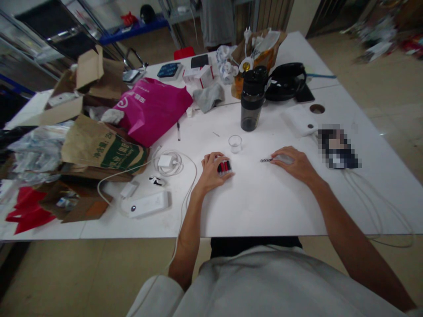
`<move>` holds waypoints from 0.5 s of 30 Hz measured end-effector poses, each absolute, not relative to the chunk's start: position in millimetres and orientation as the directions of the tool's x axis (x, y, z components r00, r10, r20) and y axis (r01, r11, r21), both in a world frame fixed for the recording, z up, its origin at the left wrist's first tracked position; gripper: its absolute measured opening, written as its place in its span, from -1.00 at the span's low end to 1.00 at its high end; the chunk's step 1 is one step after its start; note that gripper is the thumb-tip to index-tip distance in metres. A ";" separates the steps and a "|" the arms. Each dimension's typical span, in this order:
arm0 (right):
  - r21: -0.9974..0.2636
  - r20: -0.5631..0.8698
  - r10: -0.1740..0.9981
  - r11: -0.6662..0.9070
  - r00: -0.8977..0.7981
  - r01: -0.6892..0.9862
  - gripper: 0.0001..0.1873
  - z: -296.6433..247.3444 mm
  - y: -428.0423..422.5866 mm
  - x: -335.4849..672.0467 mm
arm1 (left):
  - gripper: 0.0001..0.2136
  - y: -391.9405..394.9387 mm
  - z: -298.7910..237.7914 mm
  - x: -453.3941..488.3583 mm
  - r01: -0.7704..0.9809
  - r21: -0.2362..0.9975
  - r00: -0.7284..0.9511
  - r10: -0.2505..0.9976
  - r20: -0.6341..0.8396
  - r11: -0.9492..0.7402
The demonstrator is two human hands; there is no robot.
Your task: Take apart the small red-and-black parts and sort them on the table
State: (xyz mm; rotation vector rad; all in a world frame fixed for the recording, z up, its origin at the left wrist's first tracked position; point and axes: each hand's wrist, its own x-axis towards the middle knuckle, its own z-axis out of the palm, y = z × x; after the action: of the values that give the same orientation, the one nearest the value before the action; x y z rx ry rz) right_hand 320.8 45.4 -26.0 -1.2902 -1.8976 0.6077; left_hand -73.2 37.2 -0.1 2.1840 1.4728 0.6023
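My left hand (213, 172) rests on the table with its fingers curled round a small clear box holding red and black pieces (225, 166); I cannot make out what the pieces are. Across from it, my right hand (295, 164) pinches a small item with a black-and-white patterned strip (265, 160) sticking out to the left. A greyish, see-through part (284, 159) shows by its fingers; whether it belongs to the strip I cannot tell. Just beyond the left hand stands a small clear cup (235, 144).
A dark bottle (251, 103) stands beyond the cup. White cables (172, 164), a white power bank (148, 204) and a pink bag (155, 108) lie to the left, near cardboard boxes (89, 70). On the right are a white device (300, 119) and a pixelated item (339, 147).
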 end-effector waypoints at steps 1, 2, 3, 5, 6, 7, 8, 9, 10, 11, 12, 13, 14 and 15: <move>-0.730 0.318 0.924 0.380 -0.211 0.568 -0.52 -25.4 45.1 320.7 | -0.44 37.2 0.2 -73.3 0.743 0.577 0.338 0.934 0.113 -0.339; -0.731 0.319 0.925 0.380 -0.208 0.567 -0.52 -24.8 44.9 320.5 | -0.44 37.1 0.5 -73.3 0.743 0.578 0.338 0.935 0.112 -0.338; -0.733 0.319 0.925 0.378 -0.206 0.565 -0.52 -24.3 44.7 320.3 | -0.44 37.0 0.9 -73.4 0.743 0.579 0.338 0.935 0.109 -0.336; -0.737 0.316 0.927 0.374 -0.203 0.563 -0.55 -23.9 44.6 320.0 | -0.45 36.7 1.8 -73.8 0.745 0.579 0.338 0.936 0.100 -0.331; -0.738 0.315 0.927 0.374 -0.202 0.562 -0.56 -24.0 44.7 320.0 | -0.45 36.6 2.1 -74.2 0.744 0.580 0.339 0.936 0.098 -0.331; -0.738 0.318 0.926 0.376 -0.202 0.561 -0.56 -24.2 44.8 320.0 | -0.46 36.5 2.3 -74.6 0.743 0.582 0.340 0.935 0.100 -0.332; -0.737 0.323 0.925 0.379 -0.201 0.560 -0.57 -24.5 44.9 320.0 | -0.46 36.4 2.5 -75.0 0.741 0.583 0.340 0.935 0.102 -0.333; -0.735 0.327 0.924 0.382 -0.200 0.561 -0.57 -24.7 44.9 320.0 | -0.46 36.4 2.5 -75.4 0.740 0.584 0.340 0.935 0.103 -0.334; -0.734 0.330 0.923 0.383 -0.199 0.561 -0.58 -24.8 44.9 320.0 | -0.46 36.4 2.5 -75.7 0.740 0.584 0.340 0.935 0.103 -0.333; -0.732 0.332 0.922 0.384 -0.198 0.562 -0.58 -24.8 44.8 320.0 | -0.46 36.4 2.5 -76.0 0.741 0.583 0.339 0.935 0.101 -0.332; -0.732 0.332 0.923 0.383 -0.196 0.563 -0.58 -24.6 44.6 319.8 | -0.46 36.4 2.5 -76.2 0.743 0.582 0.340 0.936 0.097 -0.330; -0.733 0.330 0.923 0.381 -0.195 0.563 -0.58 -24.2 44.3 319.7 | -0.46 36.4 2.6 -76.3 0.744 0.582 0.340 0.936 0.094 -0.329; -0.735 0.327 0.925 0.379 -0.195 0.562 -0.59 -23.8 44.0 319.5 | -0.46 36.4 2.7 -76.4 0.744 0.582 0.341 0.936 0.092 -0.328; -0.738 0.324 0.926 0.376 -0.195 0.560 -0.59 -23.4 43.7 319.3 | -0.46 36.4 2.8 -76.5 0.744 0.583 0.341 0.936 0.091 -0.327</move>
State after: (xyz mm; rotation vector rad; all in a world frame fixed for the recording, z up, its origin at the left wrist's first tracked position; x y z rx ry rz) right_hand 319.3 43.7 -23.4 -1.2873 -1.8748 0.6078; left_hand -76.5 36.4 2.8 2.1681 1.4706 0.5829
